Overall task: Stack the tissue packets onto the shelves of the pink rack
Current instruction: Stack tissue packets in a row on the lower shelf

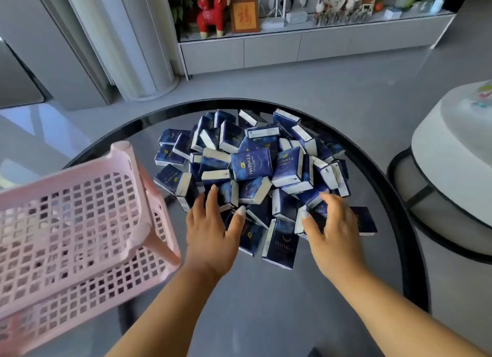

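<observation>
A heap of several dark blue tissue packets [253, 167] lies in the middle of a round glass table [399, 197]. The pink rack [80, 210] stands at the table's left, with two perforated shelves in view and nothing on them. My left hand [210, 229] reaches into the near left edge of the heap, fingers straight and spread over the packets. Over the near right edge, my right hand [332, 229] has its fingers loosely bent and touches a packet [314, 215]. Neither hand plainly grips anything.
A white round stool or seat [452, 170] stands right of the table. A grey low cabinet [292, 45] with ornaments runs along the far wall. Grey floor lies between it and the table.
</observation>
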Motion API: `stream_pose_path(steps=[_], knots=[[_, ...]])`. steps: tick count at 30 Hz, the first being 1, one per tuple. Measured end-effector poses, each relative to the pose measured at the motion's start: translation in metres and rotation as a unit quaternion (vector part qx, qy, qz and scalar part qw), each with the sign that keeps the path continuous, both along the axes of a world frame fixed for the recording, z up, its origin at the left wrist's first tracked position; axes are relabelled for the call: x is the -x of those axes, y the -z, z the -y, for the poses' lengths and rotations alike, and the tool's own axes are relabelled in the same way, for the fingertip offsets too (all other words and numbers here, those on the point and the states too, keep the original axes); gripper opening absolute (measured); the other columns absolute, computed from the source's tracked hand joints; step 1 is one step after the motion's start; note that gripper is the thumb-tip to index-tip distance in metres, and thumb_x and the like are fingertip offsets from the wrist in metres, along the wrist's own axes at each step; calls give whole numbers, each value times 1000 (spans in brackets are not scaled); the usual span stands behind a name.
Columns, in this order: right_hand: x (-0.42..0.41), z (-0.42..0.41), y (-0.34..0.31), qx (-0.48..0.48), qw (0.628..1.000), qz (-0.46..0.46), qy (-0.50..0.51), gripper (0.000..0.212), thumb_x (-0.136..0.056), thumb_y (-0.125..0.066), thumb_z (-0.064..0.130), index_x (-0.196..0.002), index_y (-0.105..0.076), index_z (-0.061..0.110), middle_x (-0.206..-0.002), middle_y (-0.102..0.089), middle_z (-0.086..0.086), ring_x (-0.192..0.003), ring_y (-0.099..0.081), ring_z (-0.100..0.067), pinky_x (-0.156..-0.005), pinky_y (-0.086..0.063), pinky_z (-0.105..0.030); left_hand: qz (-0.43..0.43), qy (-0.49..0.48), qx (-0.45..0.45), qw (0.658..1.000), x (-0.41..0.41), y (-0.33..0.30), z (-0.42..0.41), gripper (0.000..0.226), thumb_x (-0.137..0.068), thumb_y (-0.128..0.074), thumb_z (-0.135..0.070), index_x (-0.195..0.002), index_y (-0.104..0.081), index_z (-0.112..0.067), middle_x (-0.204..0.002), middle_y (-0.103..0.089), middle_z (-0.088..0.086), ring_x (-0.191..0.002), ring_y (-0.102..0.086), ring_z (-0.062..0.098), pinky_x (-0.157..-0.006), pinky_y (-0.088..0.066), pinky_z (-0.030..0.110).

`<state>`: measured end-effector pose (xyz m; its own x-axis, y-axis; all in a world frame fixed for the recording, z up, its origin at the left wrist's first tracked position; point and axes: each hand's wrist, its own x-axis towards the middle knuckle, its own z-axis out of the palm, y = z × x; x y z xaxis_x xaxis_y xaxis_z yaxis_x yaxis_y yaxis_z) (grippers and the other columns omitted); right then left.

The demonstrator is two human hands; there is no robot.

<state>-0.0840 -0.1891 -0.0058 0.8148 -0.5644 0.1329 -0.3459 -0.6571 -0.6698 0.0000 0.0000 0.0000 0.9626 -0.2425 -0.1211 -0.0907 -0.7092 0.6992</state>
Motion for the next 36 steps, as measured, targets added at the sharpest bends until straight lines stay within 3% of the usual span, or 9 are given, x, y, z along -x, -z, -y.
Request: stream_pose_path(steps=[3, 9, 14, 19, 21, 24, 27, 36], knots=[[-8, 2, 6, 55, 998, 16, -4, 71, -83, -31, 62, -132, -46, 13, -132, -47, -10, -122, -41, -28, -103, -34, -42, 44, -15, -16, 999, -10, 8, 2, 87, -77, -19, -77, -153, -14, -34, -160, -14, 2, -146, -8, 22, -118, -10, 43], [-19, 16, 17, 135, 991, -21, 5, 69, -81, -21, 67, -124, -51, 22, -119, -53, -7, -107, -48, -33, -92, -36, -45, 106, -67, -4, 992, -26, 21, 16, 76, -73, -18, -77, -137, -39, -43, -143, -45, 2, -134, -32, 30, -112, -26, 47], [-24, 13, 17, 77, 995, 12, -60, 66, -79, -19, 70, -122, -50, 31, -109, -58, 4, -107, -49, -22, -90, -40, -40, 124, -55, 21, 991, -18, 26, 26, 62, -78, -25, -74, -127, -46, -44, -121, -56, -1, -121, -41, 26, -103, -33, 41], [-21, -1, 17, -2, 995, 48, -90, 68, -76, -24, 71, -130, -47, 36, -127, -55, 11, -115, -46, -19, -96, -39, -39, 114, -45, 116, 986, -2, 31, 34, 59, -74, -27, -78, -122, -44, -47, -97, -62, 5, -106, -53, 29, -96, -43, 48], [-15, -6, 18, -24, 993, 57, -98, 70, -73, -21, 74, -128, -47, 39, -125, -56, 12, -114, -47, -19, -96, -40, -39, 104, -41, 141, 984, 7, 33, 34, 59, -75, -28, -78, -124, -42, -49, -99, -63, 8, -107, -54, 29, -97, -44, 50], [-5, -14, 21, -17, 992, 59, -107, 69, -77, -24, 76, -129, -47, 38, -128, -55, 14, -118, -45, -19, -94, -36, -33, 105, -35, 165, 980, 28, 32, 32, 65, -76, -28, -77, -130, -44, -45, -109, -60, -5, -113, -50, 18, -99, -41, 41], [5, -22, 19, -30, 992, 42, -112, 57, -88, -34, 67, -133, -45, 34, -136, -49, 12, -125, -40, -18, -98, -35, -33, 106, -48, 204, 972, 50, 31, 24, 55, -82, -33, -70, -127, -48, -42, -111, -58, -13, -114, -52, 14, -95, -42, 36], [58, -65, 16, -49, 988, 37, -139, 52, -89, -40, 61, -131, -49, 32, -134, -53, 8, -125, -44, -21, -101, -40, -39, 111, -91, 200, 969, 117, 29, -21, 48, -83, -33, -70, -118, -52, -42, -106, -63, -5, -105, -57, 19, -92, -46, 46]])
